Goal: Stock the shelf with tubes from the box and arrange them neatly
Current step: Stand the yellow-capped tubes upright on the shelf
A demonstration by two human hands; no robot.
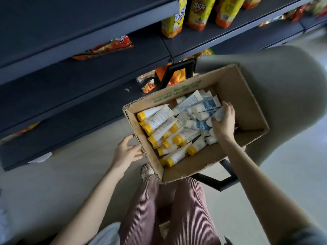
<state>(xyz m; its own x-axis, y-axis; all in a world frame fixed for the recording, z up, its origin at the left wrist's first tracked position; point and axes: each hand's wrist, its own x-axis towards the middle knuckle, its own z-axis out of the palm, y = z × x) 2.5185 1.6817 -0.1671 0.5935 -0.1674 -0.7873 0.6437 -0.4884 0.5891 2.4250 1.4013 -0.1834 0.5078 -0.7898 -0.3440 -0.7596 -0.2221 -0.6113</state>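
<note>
Inside the box (247, 96), toward its right side, my right hand (223, 121) is curling round a blue-and-white tube (218, 113); thumb and fingers are wrapping its body, so the grip is closing firmly on it; whether a second tube is caught under the palm I cannot tell. The tube is lying on top of the heap, not yet lifted clear.

Outside the box's left wall my left hand (127, 151) is hanging spread and loose, fingers nearly straight, holding nothing; the fingertips are reaching the cardboard edge, though I cannot tell whether they are pressing it.

I am judging this as the picking-up step, early in the job, since the box is holding plenty; yellow-capped tubes (159, 121) are filling its left half, blue-and-white ones its right.

Beyond the box's far-left corner the dark shelf (79, 89) is standing; next I am needing to raise the tube free of its neighbours, carry it over the box's wall, and lay it square in a row, the left hand steadying the box.
</note>
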